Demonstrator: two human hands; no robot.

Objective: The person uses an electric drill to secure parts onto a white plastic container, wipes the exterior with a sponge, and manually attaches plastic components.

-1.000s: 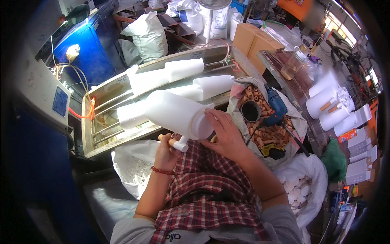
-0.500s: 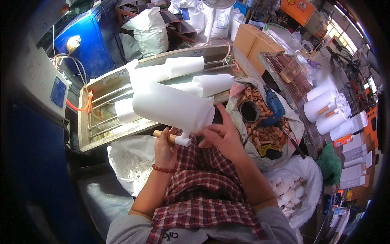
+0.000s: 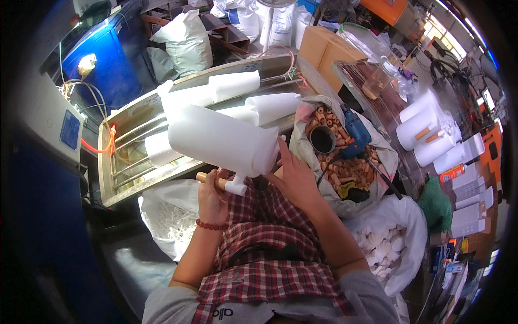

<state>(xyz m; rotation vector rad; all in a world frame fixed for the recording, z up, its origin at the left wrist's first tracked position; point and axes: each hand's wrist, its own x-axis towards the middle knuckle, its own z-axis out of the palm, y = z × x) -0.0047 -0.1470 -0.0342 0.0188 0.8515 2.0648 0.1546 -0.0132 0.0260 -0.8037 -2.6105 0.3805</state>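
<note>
A large white plastic vessel [image 3: 218,135] lies tilted in front of me, its narrower end toward my right hand. A short white stub with a tan wooden sleeve [image 3: 220,182] sticks out from its side as a handle. My left hand [image 3: 213,200], with a red bead bracelet at the wrist, is closed around that sleeve. My right hand [image 3: 295,175] grips the rim of the vessel's near end, fingers along the edge; the thumb tip is partly hidden. Behind it, several similar white vessels [image 3: 272,107] rest on metal rods over a wooden trough [image 3: 108,186].
To the right, an open sack [image 3: 386,164] holds tan wooden sleeves [image 3: 340,175], a blue power drill [image 3: 356,132] and a dark cup [image 3: 322,139]. White discs [image 3: 380,243] fill a nearer bag. White shreds [image 3: 175,224] lie in a left bag. Finished-looking vessels [image 3: 431,143] stand on the right table.
My right hand's spread fingers have closed in on the vessel's rim. The vessel has shifted slightly within my hands. The whole view has moved a little to the left.
</note>
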